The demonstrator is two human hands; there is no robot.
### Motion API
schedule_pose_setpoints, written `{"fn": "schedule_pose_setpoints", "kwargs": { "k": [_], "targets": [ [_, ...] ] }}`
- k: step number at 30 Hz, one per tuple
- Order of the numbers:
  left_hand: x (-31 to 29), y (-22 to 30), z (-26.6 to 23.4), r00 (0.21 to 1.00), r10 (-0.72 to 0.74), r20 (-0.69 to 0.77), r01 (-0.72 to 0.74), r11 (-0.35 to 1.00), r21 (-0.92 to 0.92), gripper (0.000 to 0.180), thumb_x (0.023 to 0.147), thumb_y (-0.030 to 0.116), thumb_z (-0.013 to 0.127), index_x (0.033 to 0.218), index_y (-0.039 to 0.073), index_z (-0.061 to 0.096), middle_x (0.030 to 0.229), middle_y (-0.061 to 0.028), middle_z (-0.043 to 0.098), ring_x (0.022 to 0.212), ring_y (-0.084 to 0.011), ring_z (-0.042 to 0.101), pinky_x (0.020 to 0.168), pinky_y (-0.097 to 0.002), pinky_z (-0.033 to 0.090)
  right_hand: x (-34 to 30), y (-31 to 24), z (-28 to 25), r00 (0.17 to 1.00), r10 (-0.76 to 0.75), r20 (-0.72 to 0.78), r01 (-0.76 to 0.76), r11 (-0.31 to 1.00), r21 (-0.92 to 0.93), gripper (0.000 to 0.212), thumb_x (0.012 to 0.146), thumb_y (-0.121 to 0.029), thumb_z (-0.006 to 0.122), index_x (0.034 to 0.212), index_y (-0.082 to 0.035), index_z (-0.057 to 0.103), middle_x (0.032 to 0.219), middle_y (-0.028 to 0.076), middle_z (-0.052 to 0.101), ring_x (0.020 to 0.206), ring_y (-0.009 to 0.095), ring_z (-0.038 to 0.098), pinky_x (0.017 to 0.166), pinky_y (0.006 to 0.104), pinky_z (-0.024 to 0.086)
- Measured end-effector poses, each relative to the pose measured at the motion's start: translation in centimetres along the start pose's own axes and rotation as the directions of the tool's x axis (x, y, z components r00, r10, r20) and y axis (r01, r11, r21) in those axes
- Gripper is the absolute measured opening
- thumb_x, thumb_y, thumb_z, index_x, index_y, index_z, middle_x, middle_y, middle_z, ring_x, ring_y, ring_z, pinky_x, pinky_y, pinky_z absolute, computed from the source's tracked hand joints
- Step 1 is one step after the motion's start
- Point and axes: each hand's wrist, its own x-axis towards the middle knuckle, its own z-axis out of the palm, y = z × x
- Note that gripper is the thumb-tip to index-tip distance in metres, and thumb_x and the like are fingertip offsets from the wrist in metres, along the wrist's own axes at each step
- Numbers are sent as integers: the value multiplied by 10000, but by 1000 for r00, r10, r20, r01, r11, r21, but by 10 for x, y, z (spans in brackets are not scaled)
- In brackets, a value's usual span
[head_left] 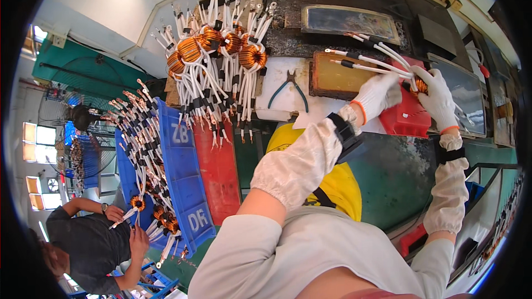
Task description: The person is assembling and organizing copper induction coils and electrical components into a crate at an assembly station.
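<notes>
At the right of the bench, my right hand (438,101), in a white knit glove with an orange cuff, grips a copper-wound ring coil (421,85). Long white leads (368,58) with black sleeves and metal lugs run from the coil toward the left. My left hand (381,96), gloved the same way, has its fingers curled against the leads close to the coil; its fingertips are partly hidden. A red block-shaped holder (406,115) lies beneath both hands. More lead ends (464,117) stick out past my right hand.
Cutting pliers (289,91) lie left of a yellowish slab (341,75). Several finished coils (210,44) are heaped at the back left. A blue crate (188,169) stands left, filled with coils. Another person (91,238) handles a coil there. A glass-topped tray (350,22) sits behind.
</notes>
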Motion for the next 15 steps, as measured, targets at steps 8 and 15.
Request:
{"fn": "schedule_pose_setpoints", "kwargs": {
  "k": [8,15],
  "targets": [
    [-10,11,31,462,537,706,-295,-658,693,751,665,432,730,1253,30,491,1362,-181,435,1250,-325,441,1039,-461,357,0,4,-3,988,-157,1,157,987,31,619,675,19,613,1244,-219,559,1118,164,538,1064,370,538,873,418,469],
    [15,18,10,768,412,490,-55,-720,692,915,631,466,746,1359,15,424,1404,-269,369,1276,-411,389,1108,-510,232,-3,-1,-9,993,-107,43,106,994,24,610,678,22,612,1228,-237,570,1126,159,538,1071,364,539,887,413,466]
  ]
}}
